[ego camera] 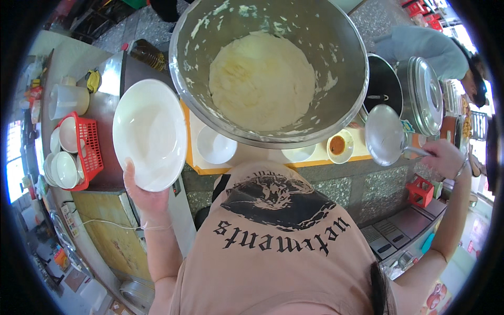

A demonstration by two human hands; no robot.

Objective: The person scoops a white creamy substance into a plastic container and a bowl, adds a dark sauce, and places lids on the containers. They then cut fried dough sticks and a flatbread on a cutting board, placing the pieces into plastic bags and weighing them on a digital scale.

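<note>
My left hand (147,197) grips the near rim of a white oval-looking bowl (151,134), its inside facing up with nothing in it that I can make out. Out to the right, my right hand (445,159) is closed around the handle of a metal ladle (385,134) with a wide round head. Between them, ahead of my chest, a big stainless steel basin (338,98) holds a pale, soft mass like dough or batter (264,82). White smears cling to the basin's inner wall. Neither hand touches the basin.
Under the basin's near edge sit a white bowl (217,144) and a bowl of orange-brown sauce (337,145). A red basket (89,149) of bowls stands left. At right are a dark pot (384,84), a lidded steel pot (427,96) and another person (429,51).
</note>
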